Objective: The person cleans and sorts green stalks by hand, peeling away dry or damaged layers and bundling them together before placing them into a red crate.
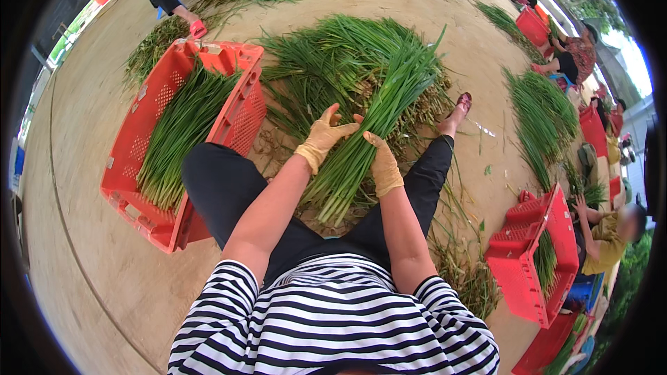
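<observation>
A bundle of long garlic chives (396, 101) lies slantwise between my knees, leaf tips toward the far right and pale stalk ends toward me. My right hand (384, 165), in a yellowish glove, is closed around its middle with the thumb on top. On the bundle's left side, my left hand (324, 139), gloved likewise, has its fingers spread, their tips close to the stalks. I cannot tell whether they touch. Just beyond both hands, a large loose heap of chives (333, 45) covers the ground.
To my left stands a red plastic crate (233, 114) with chives laid lengthwise inside. Another red crate (511, 257) is at the right, near a seated person in a yellow top (606, 243). Withered leaves (469, 285) litter the ground by my right leg. Several other people sit among piles.
</observation>
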The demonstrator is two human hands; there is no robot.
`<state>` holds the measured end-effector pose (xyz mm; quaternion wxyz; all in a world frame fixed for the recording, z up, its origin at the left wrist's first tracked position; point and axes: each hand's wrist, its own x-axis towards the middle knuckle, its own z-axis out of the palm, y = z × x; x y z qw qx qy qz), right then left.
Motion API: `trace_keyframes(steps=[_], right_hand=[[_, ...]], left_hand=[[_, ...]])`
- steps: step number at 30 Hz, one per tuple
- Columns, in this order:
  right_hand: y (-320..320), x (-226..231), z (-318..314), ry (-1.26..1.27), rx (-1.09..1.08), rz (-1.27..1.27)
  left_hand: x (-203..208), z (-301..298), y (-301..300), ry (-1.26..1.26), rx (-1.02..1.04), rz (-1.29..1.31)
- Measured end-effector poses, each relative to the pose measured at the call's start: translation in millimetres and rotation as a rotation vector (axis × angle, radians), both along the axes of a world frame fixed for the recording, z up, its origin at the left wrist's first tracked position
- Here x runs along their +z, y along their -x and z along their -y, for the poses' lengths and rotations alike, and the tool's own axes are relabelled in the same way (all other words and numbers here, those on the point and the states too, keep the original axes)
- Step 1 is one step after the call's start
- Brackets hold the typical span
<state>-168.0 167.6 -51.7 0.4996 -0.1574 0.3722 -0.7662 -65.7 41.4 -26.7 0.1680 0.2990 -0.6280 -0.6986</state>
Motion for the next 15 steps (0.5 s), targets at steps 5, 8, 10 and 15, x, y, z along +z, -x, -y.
trace_keyframes(steps=[5, 8, 10, 15], right_hand=[[8, 9, 0, 0.061, 0.103, -0.074], [8, 7, 6, -0.038, 0.114, -0.180], [2, 6, 8, -0.153, 0.093, -0.251], [-20, -15, 4, -0.076, 0.044, -0.340]], left_hand=[[11, 4, -9, 0.079, 0.073, -0.153], [38, 8, -4, 0.264, 0.198, -0.332], [64, 10, 1, 0.412, 0.219, -0.341], [106, 14, -1, 0.516, -0.065, 0.016]])
